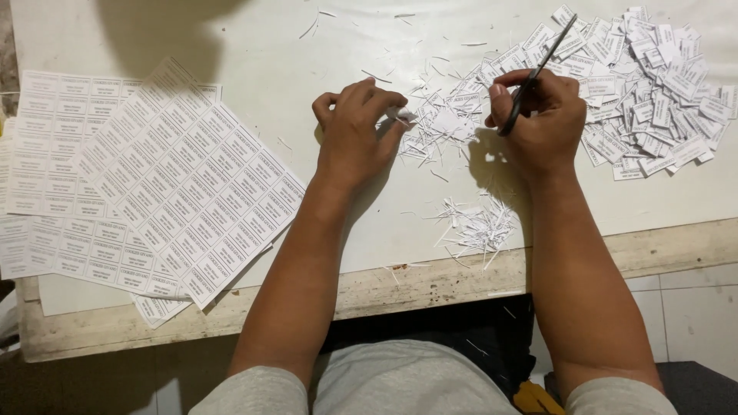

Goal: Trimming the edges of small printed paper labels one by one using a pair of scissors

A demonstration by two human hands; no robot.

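My left hand (355, 127) rests on the white tabletop (261, 61) with its fingers curled around a small piece of white paper (402, 115) pinched at the fingertips. My right hand (542, 115) grips a pair of black scissors (538, 71), whose closed blades point up and to the right over a heap of cut white labels (653, 92). Between the two hands lies a scatter of thin paper trimmings (438, 123).
Uncut printed label sheets (154, 184) overlap on the left, hanging over the table's worn wooden front edge (430, 280). More slivers (477, 227) lie near that edge. Tiled floor shows at the lower right, my lap below.
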